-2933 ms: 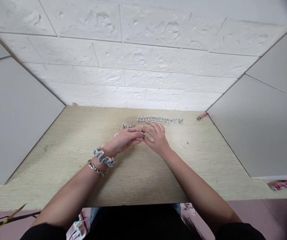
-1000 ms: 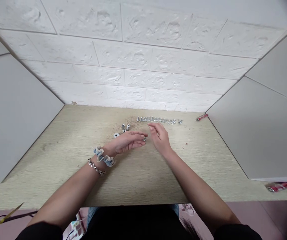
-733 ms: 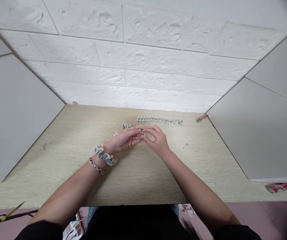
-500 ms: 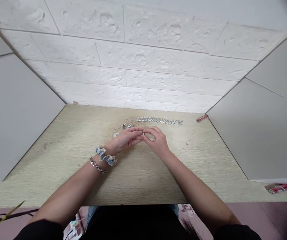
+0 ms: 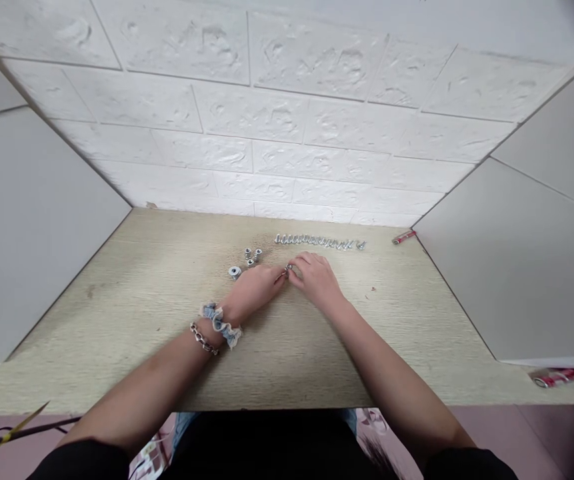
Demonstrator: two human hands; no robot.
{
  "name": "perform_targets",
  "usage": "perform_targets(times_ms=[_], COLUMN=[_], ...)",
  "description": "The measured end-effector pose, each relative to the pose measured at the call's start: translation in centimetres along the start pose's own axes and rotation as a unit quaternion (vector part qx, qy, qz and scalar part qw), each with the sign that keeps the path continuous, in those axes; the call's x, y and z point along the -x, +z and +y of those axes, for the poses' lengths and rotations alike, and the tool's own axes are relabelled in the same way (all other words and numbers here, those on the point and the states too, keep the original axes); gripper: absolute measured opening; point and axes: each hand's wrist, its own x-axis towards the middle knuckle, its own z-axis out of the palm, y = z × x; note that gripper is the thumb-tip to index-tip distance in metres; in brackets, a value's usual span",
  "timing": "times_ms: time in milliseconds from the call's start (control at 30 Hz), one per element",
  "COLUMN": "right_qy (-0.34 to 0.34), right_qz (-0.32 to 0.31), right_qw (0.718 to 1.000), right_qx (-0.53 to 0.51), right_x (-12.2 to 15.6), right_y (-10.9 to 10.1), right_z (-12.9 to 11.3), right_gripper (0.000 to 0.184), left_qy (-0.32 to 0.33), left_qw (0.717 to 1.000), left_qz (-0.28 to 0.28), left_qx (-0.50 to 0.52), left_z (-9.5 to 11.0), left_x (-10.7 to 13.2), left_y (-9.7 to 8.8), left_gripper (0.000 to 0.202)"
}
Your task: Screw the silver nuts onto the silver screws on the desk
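Bright, even light; warped edges.

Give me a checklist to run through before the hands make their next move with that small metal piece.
1. Small metal piece pinched between both hands: ok.
2. Left hand has a grip on it: ok.
3. Right hand fingertips on it: ok.
4. Whether its parts are fully joined: cannot tell, too small.
5. Row of metal pieces lined up behind the hands: ok.
6. Loose pieces apart from the left hand: ok.
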Motion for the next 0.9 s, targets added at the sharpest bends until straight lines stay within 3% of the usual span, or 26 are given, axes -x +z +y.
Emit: perform_targets(times_ms=[300,900], right_qy=[-0.022,-0.002], right_qz=[-0.028,-0.008], right_qw=[0.997,0.999], right_qx=[0.063,0.049], right_x=[-0.3,0.0], right_y=[-0.7,-1.2], right_z=[-0.9,-0.9], right_gripper=[0.013,0.018], left_qy=[0.033,0.042], left_qw=[0.994,0.991], left_qz=[-0.058,-0.054], left_qx=[-0.091,-0.113], left_z=[0.3,0.5], left_x=[0.2,0.3], left_y=[-0.6,-0.8], left_gripper=[0.038,0.036])
